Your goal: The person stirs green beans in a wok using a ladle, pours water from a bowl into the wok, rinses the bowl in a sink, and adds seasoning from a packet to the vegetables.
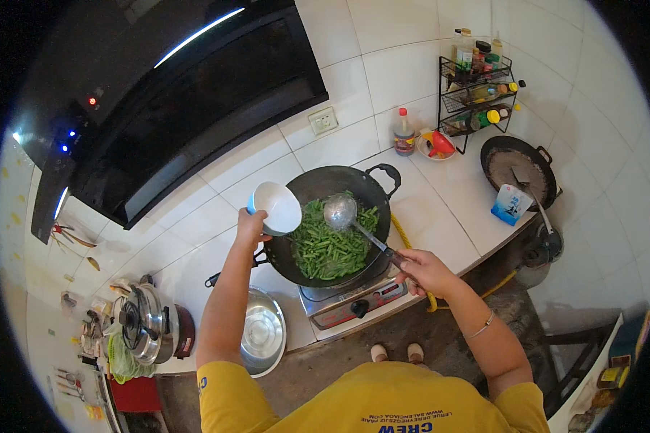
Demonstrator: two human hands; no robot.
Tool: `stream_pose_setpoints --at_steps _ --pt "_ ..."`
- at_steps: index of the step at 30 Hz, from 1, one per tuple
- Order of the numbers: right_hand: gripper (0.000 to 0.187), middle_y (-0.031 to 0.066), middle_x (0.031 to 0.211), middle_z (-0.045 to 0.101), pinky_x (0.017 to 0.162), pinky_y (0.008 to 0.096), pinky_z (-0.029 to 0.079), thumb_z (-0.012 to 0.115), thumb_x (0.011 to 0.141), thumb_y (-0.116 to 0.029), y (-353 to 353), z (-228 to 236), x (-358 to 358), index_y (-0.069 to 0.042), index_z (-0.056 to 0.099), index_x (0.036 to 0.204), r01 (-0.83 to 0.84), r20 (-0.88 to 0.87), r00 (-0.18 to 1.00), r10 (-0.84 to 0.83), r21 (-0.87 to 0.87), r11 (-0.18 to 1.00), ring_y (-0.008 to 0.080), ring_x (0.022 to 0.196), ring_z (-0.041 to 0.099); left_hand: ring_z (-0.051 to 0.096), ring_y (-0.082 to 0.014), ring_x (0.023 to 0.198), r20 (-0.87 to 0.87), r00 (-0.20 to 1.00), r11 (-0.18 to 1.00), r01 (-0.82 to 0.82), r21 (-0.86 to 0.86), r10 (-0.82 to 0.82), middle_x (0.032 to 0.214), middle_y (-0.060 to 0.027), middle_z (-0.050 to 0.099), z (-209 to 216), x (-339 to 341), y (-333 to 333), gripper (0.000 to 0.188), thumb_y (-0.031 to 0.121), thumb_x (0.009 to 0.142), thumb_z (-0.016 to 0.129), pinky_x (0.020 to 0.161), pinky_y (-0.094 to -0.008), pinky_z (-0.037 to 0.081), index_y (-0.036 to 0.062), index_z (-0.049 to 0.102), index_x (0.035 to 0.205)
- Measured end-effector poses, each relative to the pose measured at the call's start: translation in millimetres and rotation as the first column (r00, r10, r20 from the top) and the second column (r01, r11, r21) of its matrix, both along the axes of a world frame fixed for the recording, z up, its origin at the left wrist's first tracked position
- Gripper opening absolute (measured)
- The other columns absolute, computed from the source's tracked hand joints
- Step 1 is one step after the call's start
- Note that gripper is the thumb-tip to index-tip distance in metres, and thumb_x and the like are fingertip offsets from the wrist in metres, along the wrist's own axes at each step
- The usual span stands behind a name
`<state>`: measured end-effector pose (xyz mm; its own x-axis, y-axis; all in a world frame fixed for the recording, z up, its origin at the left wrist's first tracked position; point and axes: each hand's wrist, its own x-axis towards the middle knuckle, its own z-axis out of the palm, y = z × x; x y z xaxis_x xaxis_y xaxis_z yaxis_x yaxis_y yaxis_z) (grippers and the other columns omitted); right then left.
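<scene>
My left hand (251,225) holds a white bowl (276,207) by its rim and side, the fingers closed around it, a little left of the centre of the frame; the bowl is tilted over the left edge of the black wok (372,189). I judge the bowl to be light but smooth and breakable, so the best place to hold it is at the rim with the thumb pressing on the edge, as my grip does now. My right hand (420,269) is closed around the handle of a metal ladle (339,211), low and right of the centre, and the cup of the ladle rests above the cut green beans (332,245) that fill the wok. The ladle looks stiff and not heavy; its long handle I hold near the end, far from the heat. The wok sits on a small stove (354,302) on the white tabletop (455,216). A steel basin (262,332) lies at the lower left, beside my left arm.
</scene>
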<state>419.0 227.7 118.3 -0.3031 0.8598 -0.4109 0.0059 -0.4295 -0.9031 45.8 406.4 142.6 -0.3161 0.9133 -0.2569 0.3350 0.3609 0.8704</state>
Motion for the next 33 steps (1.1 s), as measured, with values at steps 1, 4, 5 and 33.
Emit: stream_pose_setpoints --at_steps 1,4,5,33 --pt "0.043 0.0110 0.081 0.062 0.039 0.0217 0.041 0.040 0.095 -0.010 -1.6 -1.5 -0.6 -0.004 0.037 0.138 0.002 0.030 1.000 -0.003 0.023 1.000 0.0103 0.045 0.051 0.058 -0.0411 0.098 -0.093 0.996 1.000 -0.001 0.022 0.003 0.118 -0.0236 0.048 -1.6 -5.9 2.7 0.058 0.013 0.079 0.053 0.069 -0.0565 0.055 -0.0002 0.029 0.129" --pt "0.044 0.0106 0.079 0.062 0.040 0.0224 0.042 0.042 0.094 -0.007 -6.7 -3.4 2.1 -0.002 0.038 0.137 0.030 0.056 0.998 -0.035 0.085 0.996 0.0105 0.044 0.052 0.061 -0.0411 0.093 -0.273 0.961 0.997 -0.034 0.066 0.051 0.112 -0.0278 0.054 11.0 4.7 -4.3 0.057 0.008 0.077 0.049 0.072 -0.0504 0.055 -0.0019 0.031 0.129" --pt "0.045 0.0105 0.079 0.061 0.040 0.0227 0.043 0.043 0.093 -0.006 -8.7 -3.1 2.6 -0.002 0.038 0.137 0.035 0.050 0.998 -0.041 0.107 0.994 0.0107 0.044 0.052 0.060 -0.0416 0.094 -0.401 0.916 0.993 0.015 0.114 0.032 0.112 -0.0289 0.054 5.3 -3.1 -3.0 0.056 0.007 0.077 0.048 0.075 -0.0499 0.054 -0.0018 0.032 0.130" --pt "0.045 0.0168 0.098 0.058 0.072 0.0434 0.050 0.052 0.080 -0.004 48.6 31.9 -26.6 -0.017 0.056 0.124 -0.731 0.914 0.396 -0.088 0.372 0.572 0.0338 0.085 0.062 0.037 -0.0412 0.126 -0.590 0.758 0.670 0.287 0.685 0.278 0.129 -0.0249 0.044 -1.3 22.9 -86.4 0.058 -0.010 0.072 0.047 0.103 -0.0416 0.035 0.0001 0.041 0.129"
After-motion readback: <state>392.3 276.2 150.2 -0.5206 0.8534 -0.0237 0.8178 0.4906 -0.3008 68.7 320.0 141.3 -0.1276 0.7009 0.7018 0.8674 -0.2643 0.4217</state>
